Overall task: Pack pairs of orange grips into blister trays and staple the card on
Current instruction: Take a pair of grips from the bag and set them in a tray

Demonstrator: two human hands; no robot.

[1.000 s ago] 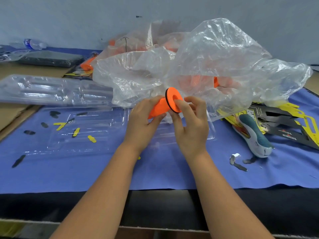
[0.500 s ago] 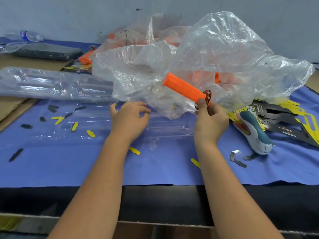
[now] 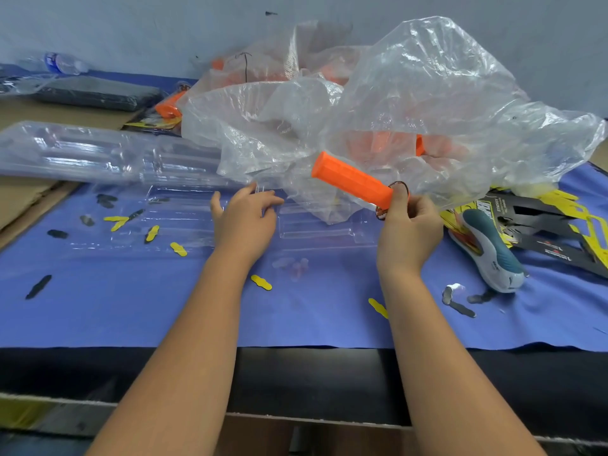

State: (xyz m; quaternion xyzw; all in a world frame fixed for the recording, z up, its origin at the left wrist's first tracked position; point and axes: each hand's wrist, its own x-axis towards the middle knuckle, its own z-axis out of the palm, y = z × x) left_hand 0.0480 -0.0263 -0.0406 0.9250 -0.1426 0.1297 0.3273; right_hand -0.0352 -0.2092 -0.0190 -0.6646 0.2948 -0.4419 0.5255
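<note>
My right hand [image 3: 408, 232] pinches the flanged end of an orange grip [image 3: 352, 181], which points up and to the left above the table. My left hand [image 3: 245, 218] hovers with relaxed fingers over a clear blister tray [image 3: 316, 228] lying flat on the blue cloth; whether it touches the tray I cannot tell. Behind them a big clear plastic bag [image 3: 411, 103] holds more orange grips [image 3: 431, 144], blurred by the film. Printed black-and-yellow cards [image 3: 552, 225] lie at the right, and a grey-and-teal stapler [image 3: 490, 251] rests beside them.
A stack of clear blister trays [image 3: 82, 153] lies at the left. Yellow and black punched scraps [image 3: 177, 248] dot the blue cloth [image 3: 131, 307]. A dark flat pack [image 3: 98, 93] and a water bottle [image 3: 62, 62] sit at the far left back. The table's black front edge [image 3: 312, 373] is near me.
My left hand let go of the grip and dropped to the tray. My right hand carried the grip rightward, swinging it so its flange sits in my fingers.
</note>
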